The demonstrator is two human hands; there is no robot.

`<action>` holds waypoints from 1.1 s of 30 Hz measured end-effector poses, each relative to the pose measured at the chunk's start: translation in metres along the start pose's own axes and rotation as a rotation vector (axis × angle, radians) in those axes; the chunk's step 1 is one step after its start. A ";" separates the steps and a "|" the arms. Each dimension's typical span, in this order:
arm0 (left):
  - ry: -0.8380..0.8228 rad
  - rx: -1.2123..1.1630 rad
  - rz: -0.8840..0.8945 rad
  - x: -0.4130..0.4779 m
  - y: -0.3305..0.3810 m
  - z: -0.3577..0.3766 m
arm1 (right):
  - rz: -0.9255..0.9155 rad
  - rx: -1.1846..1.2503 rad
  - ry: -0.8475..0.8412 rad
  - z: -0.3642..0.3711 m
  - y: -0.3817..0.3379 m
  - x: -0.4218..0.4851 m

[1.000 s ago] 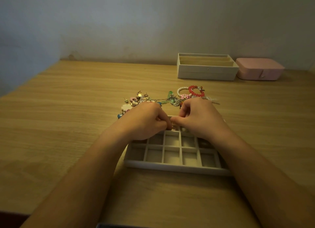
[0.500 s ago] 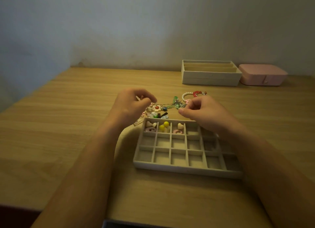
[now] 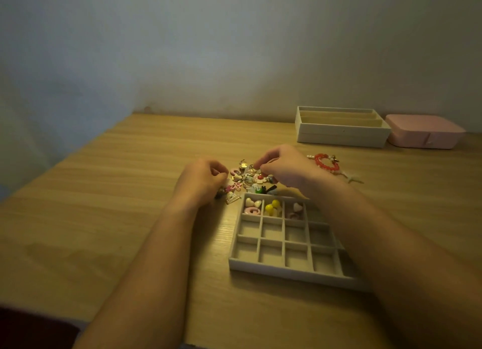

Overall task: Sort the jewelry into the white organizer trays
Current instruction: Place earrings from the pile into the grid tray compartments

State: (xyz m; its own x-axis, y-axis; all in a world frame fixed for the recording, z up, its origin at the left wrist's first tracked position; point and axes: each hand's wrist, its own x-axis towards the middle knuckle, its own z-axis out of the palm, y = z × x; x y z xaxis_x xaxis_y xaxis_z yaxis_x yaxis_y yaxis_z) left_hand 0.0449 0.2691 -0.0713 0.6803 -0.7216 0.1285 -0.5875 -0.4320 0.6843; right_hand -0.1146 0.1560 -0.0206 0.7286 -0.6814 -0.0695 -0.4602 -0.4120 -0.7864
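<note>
The jewelry pile lies on the table just beyond the far edge of the white grid tray, close enough that each piece needs only a short carry. We see 3 compartments of the tray's far row filled: cream hearts with a pink ring, yellow pieces, and another heart with a pink ring. This looks like sorting by kind, and the near rows are bare. The right hand reaches over the tray's far right corner, its grip narrow, thumb and forefinger pinching a small gold-toned piece at the pile's far side, probably to tease it free of its neighbours. The left hand sits at the pile's left edge with fingers curled and thumb against forefinger; we cannot tell whether anything is in that grip. A red bead bracelet lies apart to the right. A second white tray and a pink box stand against the wall. Compared with 0.5 s ago, the right hand has gone from beside the tray's far edge out over the pile, the left hand has come down to the pile's edge, and the same 3 compartments remain filled.
</note>
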 end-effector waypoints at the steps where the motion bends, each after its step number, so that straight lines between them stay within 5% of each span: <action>1: -0.019 0.026 -0.005 0.001 -0.001 0.002 | -0.001 0.002 0.010 0.001 0.000 0.005; 13: 0.004 0.061 -0.073 0.010 -0.005 0.009 | -0.069 -0.039 -0.049 0.005 -0.008 0.033; 24: 0.152 -0.029 -0.093 0.013 -0.010 0.011 | -0.171 -0.696 -0.095 0.047 -0.022 0.071; 33: 0.189 -0.107 -0.084 0.014 -0.010 0.013 | -0.223 -0.569 -0.156 0.043 -0.022 0.070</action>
State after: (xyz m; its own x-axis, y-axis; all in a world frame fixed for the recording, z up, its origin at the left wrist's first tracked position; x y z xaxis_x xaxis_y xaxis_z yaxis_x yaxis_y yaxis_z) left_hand 0.0546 0.2558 -0.0858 0.8007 -0.5669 0.1937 -0.4825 -0.4186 0.7694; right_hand -0.0323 0.1434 -0.0342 0.8839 -0.4633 -0.0643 -0.4552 -0.8205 -0.3458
